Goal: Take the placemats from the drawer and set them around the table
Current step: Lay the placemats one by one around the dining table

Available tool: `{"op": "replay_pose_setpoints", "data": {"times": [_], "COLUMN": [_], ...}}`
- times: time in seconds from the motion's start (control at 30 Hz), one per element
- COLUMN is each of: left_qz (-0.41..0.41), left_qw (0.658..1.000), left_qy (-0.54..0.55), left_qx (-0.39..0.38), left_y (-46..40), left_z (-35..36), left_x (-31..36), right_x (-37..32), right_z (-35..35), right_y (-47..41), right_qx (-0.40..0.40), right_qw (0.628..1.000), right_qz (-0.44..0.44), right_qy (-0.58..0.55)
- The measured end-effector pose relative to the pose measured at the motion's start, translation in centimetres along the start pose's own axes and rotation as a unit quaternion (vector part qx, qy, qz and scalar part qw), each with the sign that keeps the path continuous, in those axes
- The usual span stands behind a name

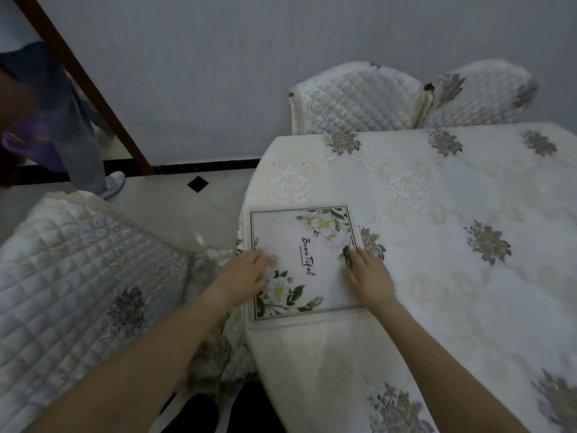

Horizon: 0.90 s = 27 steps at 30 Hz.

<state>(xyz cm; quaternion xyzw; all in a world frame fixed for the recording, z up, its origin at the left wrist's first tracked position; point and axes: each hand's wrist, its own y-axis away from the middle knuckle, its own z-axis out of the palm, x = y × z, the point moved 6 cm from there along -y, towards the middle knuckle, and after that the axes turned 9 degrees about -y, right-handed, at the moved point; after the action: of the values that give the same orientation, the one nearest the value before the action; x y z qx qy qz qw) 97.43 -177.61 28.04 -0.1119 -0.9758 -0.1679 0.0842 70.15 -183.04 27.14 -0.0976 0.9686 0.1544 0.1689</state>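
- The left hand point(246, 273) lies flat on the placemat point(304, 264), fingers straight and slightly blurred, pressing its left edge and grasping nothing.
- The right hand point(368, 276) rests palm down on the placemat's right edge, fingers stretched forward and relaxed, holding nothing.
- The placemat, white with flower prints and dark script lettering, lies flat on the table point(437, 245) near its left rim, between the two hands.
- A cream floral tablecloth covers the table.
- A quilted chair point(78, 276) stands just beside the table on the left; two more quilted chair backs point(356, 101) rise at the far side.
- Another person's leg and shoe point(114, 182) show at the upper left on the tiled floor.
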Motion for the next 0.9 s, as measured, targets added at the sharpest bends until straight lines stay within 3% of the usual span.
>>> {"op": "replay_pose_setpoints", "data": {"times": [0.13,0.4,0.63,0.77,0.9], "left_qz": [0.016,0.199,0.292,0.353,0.396], "left_qw": [0.996,0.95,0.939,0.927,0.915], "left_qy": [0.028,0.008,-0.017,-0.021,-0.007], "left_qx": [0.083,0.241,0.182,0.128,0.077], "left_y": [0.4,9.0,18.7,24.0,27.5], "left_z": [-5.2,-10.4,-6.2,-2.9,-0.5], "left_x": [1.4,6.1,5.3,5.4,6.0], "right_x": [-3.0,-10.6,-18.2,-21.2,-23.3], "right_z": [-3.4,-5.8,0.9,6.2,9.6], "right_y": [4.3,17.7,31.7,39.0,46.6], "right_qx": [0.089,0.239,0.309,0.311,0.35], "right_qw": [0.991,0.958,0.927,0.905,0.855], "right_qz": [0.022,0.076,0.179,0.267,0.344], "right_qy": [-0.097,-0.138,-0.116,-0.117,-0.17]}}
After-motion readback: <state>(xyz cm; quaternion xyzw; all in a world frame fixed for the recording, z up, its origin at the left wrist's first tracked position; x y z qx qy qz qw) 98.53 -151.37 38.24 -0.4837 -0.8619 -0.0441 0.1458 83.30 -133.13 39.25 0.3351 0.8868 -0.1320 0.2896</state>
